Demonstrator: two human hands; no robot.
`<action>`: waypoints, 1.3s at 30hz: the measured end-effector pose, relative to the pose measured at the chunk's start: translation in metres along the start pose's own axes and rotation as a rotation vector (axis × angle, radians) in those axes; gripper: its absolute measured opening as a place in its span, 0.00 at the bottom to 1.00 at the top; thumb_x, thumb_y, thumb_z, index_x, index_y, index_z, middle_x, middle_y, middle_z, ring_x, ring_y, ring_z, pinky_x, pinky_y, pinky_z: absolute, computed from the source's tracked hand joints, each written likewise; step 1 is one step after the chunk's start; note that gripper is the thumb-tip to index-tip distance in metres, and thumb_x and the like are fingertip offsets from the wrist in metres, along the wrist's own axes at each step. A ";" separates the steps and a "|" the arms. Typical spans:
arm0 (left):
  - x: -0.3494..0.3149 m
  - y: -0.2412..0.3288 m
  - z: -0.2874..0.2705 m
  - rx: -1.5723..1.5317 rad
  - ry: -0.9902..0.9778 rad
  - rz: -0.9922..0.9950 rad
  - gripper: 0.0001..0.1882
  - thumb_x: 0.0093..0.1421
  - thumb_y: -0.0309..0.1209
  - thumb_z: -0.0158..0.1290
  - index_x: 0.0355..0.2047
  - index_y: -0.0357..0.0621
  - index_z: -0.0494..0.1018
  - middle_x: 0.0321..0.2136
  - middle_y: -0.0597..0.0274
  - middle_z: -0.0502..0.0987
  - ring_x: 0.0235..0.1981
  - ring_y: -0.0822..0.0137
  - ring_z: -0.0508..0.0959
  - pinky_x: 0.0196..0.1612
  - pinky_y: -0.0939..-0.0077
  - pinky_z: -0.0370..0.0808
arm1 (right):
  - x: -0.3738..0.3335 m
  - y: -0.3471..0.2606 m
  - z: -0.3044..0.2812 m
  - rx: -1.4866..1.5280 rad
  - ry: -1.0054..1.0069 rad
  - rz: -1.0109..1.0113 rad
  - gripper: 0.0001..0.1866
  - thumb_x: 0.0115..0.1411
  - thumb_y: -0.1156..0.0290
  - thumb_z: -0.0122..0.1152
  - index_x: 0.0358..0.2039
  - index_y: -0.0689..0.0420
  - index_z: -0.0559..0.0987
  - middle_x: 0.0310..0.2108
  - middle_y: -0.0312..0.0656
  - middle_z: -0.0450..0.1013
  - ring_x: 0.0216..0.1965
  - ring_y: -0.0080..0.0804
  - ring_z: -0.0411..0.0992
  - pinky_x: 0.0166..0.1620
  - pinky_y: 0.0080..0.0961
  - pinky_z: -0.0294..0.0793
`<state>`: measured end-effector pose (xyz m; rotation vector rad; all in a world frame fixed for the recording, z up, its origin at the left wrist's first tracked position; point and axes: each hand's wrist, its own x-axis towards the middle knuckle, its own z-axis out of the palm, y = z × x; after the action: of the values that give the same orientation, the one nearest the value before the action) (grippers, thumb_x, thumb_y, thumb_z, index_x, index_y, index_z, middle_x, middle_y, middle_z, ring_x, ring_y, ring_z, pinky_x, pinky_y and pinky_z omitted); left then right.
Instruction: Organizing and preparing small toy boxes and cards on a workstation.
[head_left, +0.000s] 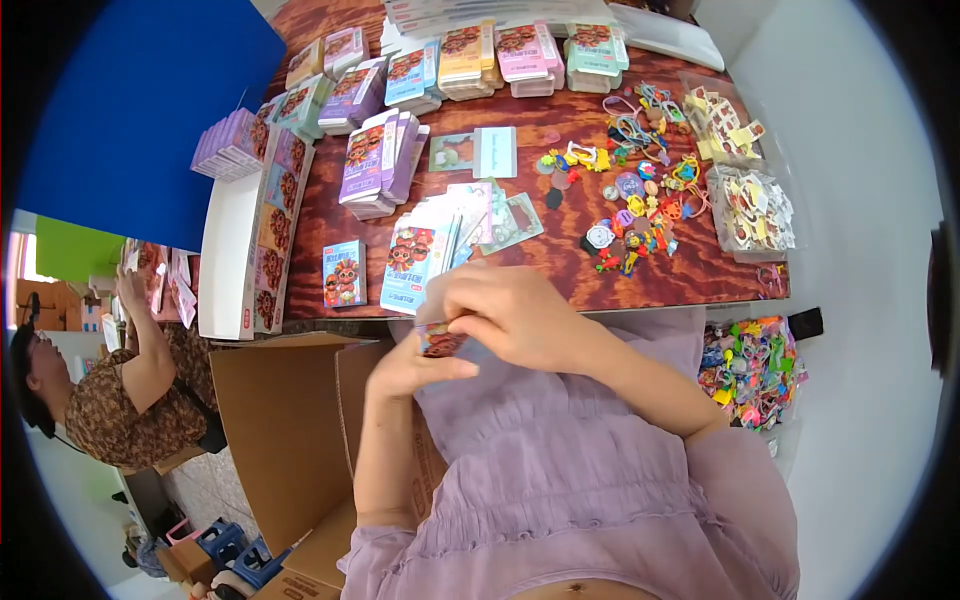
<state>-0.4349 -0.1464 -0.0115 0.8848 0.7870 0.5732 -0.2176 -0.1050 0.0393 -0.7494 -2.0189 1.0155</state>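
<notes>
At the table's near edge, my left hand (405, 365) holds a small printed box (443, 341) with a red cartoon figure, its thumb stretched out below. Over its upper end bends my right hand (520, 315), fingers curled and pressed together; whatever is in them is hidden. Just beyond my hands lie flat blue cartons (408, 262) with the same figure, overlapping white and pink cards (468, 207). To their left stands a small blue box (344, 274). Behind it is a stack of purple cartons (368, 165).
Rows of carton stacks (465, 55) line the back. Small colourful trinkets (640, 215) lie loose at right, beside clear trays of cut-outs (757, 212). A long white display box (232, 255) stands left, above an open cardboard box (285, 420). A co-worker (130, 390) sits far left.
</notes>
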 end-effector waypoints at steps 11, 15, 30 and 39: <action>0.045 -0.022 0.063 -0.370 0.099 0.204 0.28 0.51 0.34 0.70 0.50 0.40 0.74 0.40 0.60 0.81 0.42 0.64 0.82 0.45 0.69 0.80 | -0.061 0.017 -0.025 0.528 0.283 0.233 0.16 0.63 0.73 0.62 0.50 0.63 0.80 0.52 0.41 0.69 0.39 0.22 0.71 0.40 0.21 0.74; 0.046 -0.037 0.066 -0.339 0.222 0.243 0.27 0.54 0.39 0.69 0.50 0.40 0.74 0.40 0.62 0.81 0.42 0.68 0.81 0.46 0.72 0.79 | -0.068 0.021 -0.012 0.197 0.368 0.056 0.15 0.61 0.75 0.63 0.49 0.63 0.80 0.46 0.42 0.72 0.40 0.23 0.72 0.40 0.23 0.74; 0.030 -0.019 0.096 0.414 0.531 0.385 0.23 0.62 0.19 0.56 0.58 0.33 0.69 0.45 0.58 0.77 0.43 0.71 0.79 0.47 0.76 0.76 | -0.078 0.037 -0.030 0.104 0.412 0.279 0.04 0.60 0.77 0.63 0.31 0.65 0.79 0.31 0.38 0.72 0.33 0.23 0.70 0.34 0.19 0.68; 0.029 -0.007 0.087 0.316 0.366 0.373 0.28 0.59 0.17 0.59 0.60 0.39 0.67 0.41 0.59 0.77 0.41 0.72 0.79 0.44 0.76 0.78 | -0.081 0.037 -0.037 0.141 0.307 0.239 0.04 0.62 0.77 0.61 0.37 0.64 0.78 0.35 0.36 0.71 0.34 0.20 0.70 0.36 0.18 0.69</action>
<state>-0.3479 -0.1689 0.0061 1.2512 1.0706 0.9754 -0.1365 -0.1320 -0.0058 -1.0204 -1.6057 1.0906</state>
